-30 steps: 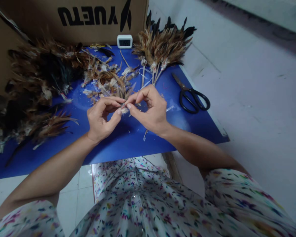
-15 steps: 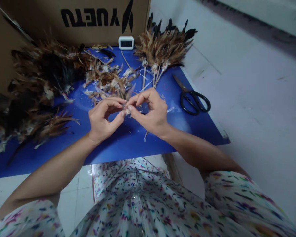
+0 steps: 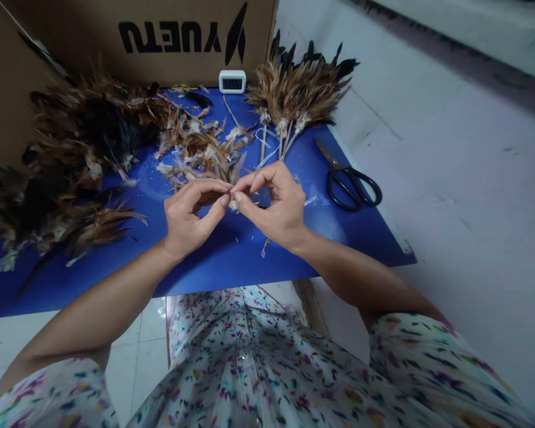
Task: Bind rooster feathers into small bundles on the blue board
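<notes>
My left hand (image 3: 191, 215) and my right hand (image 3: 277, 203) meet over the blue board (image 3: 232, 255), fingertips pinched together on a small bunch of brown feathers (image 3: 230, 173) that fans up behind the fingers. A thin stick (image 3: 264, 246) hangs from under my right hand. Loose brown and white feathers (image 3: 196, 145) lie just beyond my hands.
A large heap of dark and brown feathers (image 3: 66, 160) covers the board's left side. Tied feather bundles on sticks (image 3: 296, 95) lie at the back right. Black scissors (image 3: 350, 181) rest on the right. A small white timer (image 3: 232, 81) stands against a cardboard box (image 3: 160, 35).
Both hands stay pinched together on the feather bunch, fingers shifting only slightly. The view has drifted a little, so everything sits slightly right and lower.
</notes>
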